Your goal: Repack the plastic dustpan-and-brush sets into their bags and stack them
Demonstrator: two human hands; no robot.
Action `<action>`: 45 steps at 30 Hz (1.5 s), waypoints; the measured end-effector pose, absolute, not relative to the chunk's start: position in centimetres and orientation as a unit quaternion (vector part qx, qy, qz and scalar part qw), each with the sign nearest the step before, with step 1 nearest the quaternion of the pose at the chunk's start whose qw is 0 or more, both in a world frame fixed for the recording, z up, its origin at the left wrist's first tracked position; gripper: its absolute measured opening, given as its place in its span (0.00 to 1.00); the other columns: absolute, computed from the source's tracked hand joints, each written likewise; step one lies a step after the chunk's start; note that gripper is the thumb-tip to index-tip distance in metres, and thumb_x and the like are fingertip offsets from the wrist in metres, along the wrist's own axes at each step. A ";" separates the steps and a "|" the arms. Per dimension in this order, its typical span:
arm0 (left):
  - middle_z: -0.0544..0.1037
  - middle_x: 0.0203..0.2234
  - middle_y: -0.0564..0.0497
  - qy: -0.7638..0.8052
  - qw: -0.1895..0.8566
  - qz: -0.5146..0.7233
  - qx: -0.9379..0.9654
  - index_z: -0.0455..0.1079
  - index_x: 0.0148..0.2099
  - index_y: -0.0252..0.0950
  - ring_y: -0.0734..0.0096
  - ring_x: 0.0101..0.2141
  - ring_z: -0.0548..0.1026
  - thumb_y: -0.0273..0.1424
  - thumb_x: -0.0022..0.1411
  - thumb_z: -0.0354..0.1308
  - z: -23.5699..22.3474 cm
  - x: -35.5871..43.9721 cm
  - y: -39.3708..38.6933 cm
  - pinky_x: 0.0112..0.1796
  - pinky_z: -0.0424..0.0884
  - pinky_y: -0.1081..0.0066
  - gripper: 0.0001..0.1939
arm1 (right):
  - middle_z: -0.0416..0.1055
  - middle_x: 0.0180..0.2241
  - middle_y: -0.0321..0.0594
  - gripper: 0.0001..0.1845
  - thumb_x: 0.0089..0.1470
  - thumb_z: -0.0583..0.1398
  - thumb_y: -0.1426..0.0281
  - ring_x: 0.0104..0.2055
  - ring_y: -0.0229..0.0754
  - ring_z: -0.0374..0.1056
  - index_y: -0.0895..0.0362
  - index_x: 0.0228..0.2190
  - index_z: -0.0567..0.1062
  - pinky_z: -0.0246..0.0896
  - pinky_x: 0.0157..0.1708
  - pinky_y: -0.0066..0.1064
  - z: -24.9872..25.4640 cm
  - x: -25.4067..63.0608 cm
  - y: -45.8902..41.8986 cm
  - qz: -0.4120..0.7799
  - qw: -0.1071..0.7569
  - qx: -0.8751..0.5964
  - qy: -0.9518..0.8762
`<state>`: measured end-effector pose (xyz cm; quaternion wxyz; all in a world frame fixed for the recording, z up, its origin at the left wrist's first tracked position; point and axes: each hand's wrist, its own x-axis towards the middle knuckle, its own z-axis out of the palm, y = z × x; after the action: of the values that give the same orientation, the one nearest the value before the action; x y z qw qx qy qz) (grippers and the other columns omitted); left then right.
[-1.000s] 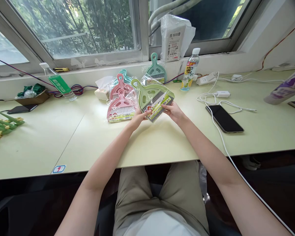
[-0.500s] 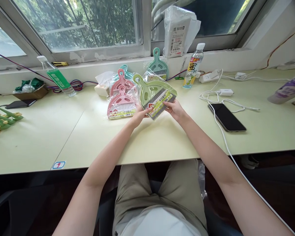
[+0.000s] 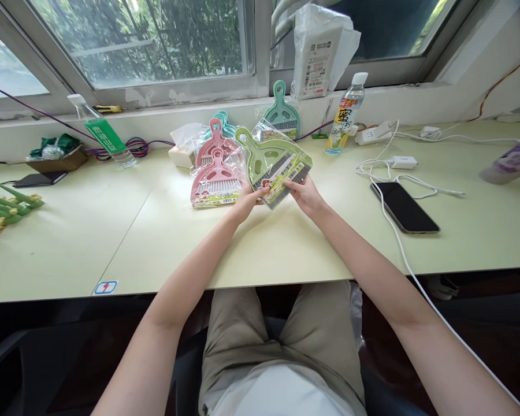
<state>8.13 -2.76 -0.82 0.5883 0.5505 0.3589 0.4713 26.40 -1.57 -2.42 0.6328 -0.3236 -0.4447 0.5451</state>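
A green dustpan and brush set (image 3: 271, 159) in clear wrapping is tilted between my hands, its handle up and to the left. My left hand (image 3: 248, 201) grips the lower left edge, thumb on the printed label. At the lower right edge, my right hand (image 3: 307, 193) pinches the set with its thumb on the front. Pink dustpan sets (image 3: 219, 179) in wrapping lie just left of it, with teal dustpan sets (image 3: 222, 120) partly hidden behind them. Another teal dustpan set (image 3: 281, 112) leans upright against the wall under the window.
A drink bottle (image 3: 345, 115), a power strip (image 3: 375, 134), white cables and a black phone (image 3: 405, 208) are to the right. Leftward are a tissue box (image 3: 182, 155), a green-labelled bottle (image 3: 104, 136), a small cardboard box (image 3: 58, 160) and green stalk-like items (image 3: 4, 208).
The view has shifted slightly, so the desk items appear a little to the right. Both hands keep hold of the green set, nearly unmoved.
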 end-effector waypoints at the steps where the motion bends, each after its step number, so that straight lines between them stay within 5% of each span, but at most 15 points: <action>1: 0.78 0.49 0.45 0.355 0.591 0.470 0.551 0.68 0.54 0.39 0.57 0.48 0.76 0.40 0.47 0.68 -0.8 8.1 -2.8 0.42 0.77 0.61 0.32 | 0.76 0.48 0.36 0.38 0.31 0.76 0.63 0.59 0.50 0.67 0.47 0.44 0.69 0.61 0.63 0.48 -2.5 26.3 -1.6 0.545 0.632 -0.323 -0.447; 20: 0.79 0.48 0.46 0.376 0.570 0.449 0.576 0.68 0.55 0.40 0.57 0.47 0.77 0.43 0.49 0.68 -1.1 8.2 -2.7 0.43 0.77 0.60 0.32 | 0.77 0.42 0.37 0.41 0.20 0.78 0.66 0.58 0.52 0.67 0.50 0.40 0.68 0.64 0.60 0.47 -2.5 27.4 -0.7 0.563 0.602 -0.352 -0.444; 34: 0.79 0.51 0.42 0.314 0.652 0.414 0.553 0.67 0.60 0.38 0.52 0.44 0.81 0.52 0.59 0.56 -0.5 8.2 -3.1 0.46 0.76 0.58 0.33 | 0.77 0.40 0.35 0.43 0.24 0.78 0.62 0.53 0.51 0.71 0.47 0.43 0.67 0.69 0.54 0.45 -1.0 26.5 -2.3 0.501 0.656 -0.354 -0.440; 39: 0.77 0.54 0.43 0.281 0.680 0.354 0.577 0.64 0.63 0.43 0.50 0.52 0.77 0.57 0.59 0.52 -0.8 8.8 -3.5 0.49 0.72 0.56 0.36 | 0.76 0.39 0.34 0.40 0.24 0.77 0.62 0.50 0.49 0.72 0.47 0.41 0.67 0.69 0.54 0.44 -1.2 26.4 -2.1 0.508 0.665 -0.348 -0.422; 45: 0.76 0.54 0.45 0.247 0.632 0.518 0.521 0.68 0.59 0.42 0.54 0.61 0.68 0.65 0.57 0.46 0.7 8.1 -3.1 0.56 0.67 0.57 0.40 | 0.76 0.41 0.35 0.38 0.25 0.76 0.64 0.53 0.49 0.70 0.48 0.39 0.67 0.67 0.57 0.44 -1.5 26.3 -1.8 0.527 0.658 -0.338 -0.418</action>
<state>8.07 -3.10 0.67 0.6316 0.5214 0.2468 0.5180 26.33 -1.77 -1.46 0.6580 -0.3380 -0.4182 0.5272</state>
